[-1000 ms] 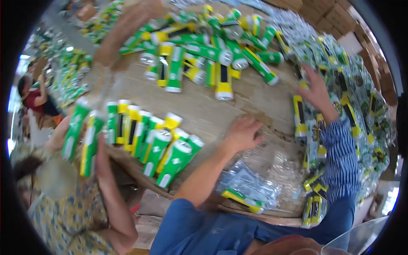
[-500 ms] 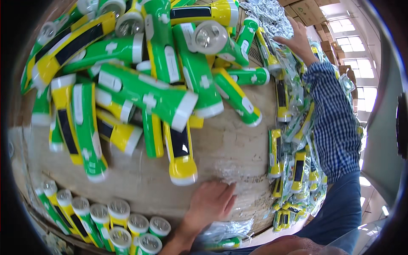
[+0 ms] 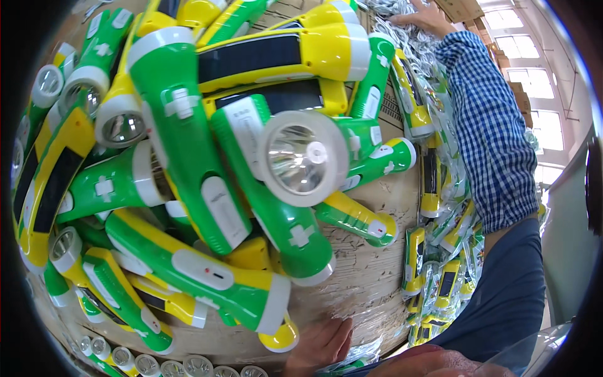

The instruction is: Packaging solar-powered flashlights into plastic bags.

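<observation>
My right hand (image 3: pixel 427 17) reaches to the far right, at a heap of white cords (image 3: pixel 402 41). Its thumb stands apart from the fingers, and no cord is clearly gripped. Low in the middle, my left hand (image 3: pixel 321 344) rests on the cardboard surface (image 3: pixel 370 276) beside clear plastic film (image 3: pixel 364 349), its fingers loosely bent with nothing visible in them. Left of my hands lies a large pile of green, yellow and white flashlights; one with a clear round lens (image 3: pixel 303 158) sits on top, near a yellow flashlight with a dark panel (image 3: pixel 282 53).
Bagged flashlights (image 3: pixel 446 279) line the right side under my right arm. A row of flashlights with lenses up (image 3: pixel 147 364) stands along the near left edge. Brown cartons (image 3: pixel 461 9) are at the far right, with bright windows (image 3: pixel 531 81) beyond.
The view has shifted farther forward and closer over the pile, so the flashlights look larger and lower. My right hand has moved farther into the white cords; my left hand remains on the cardboard.
</observation>
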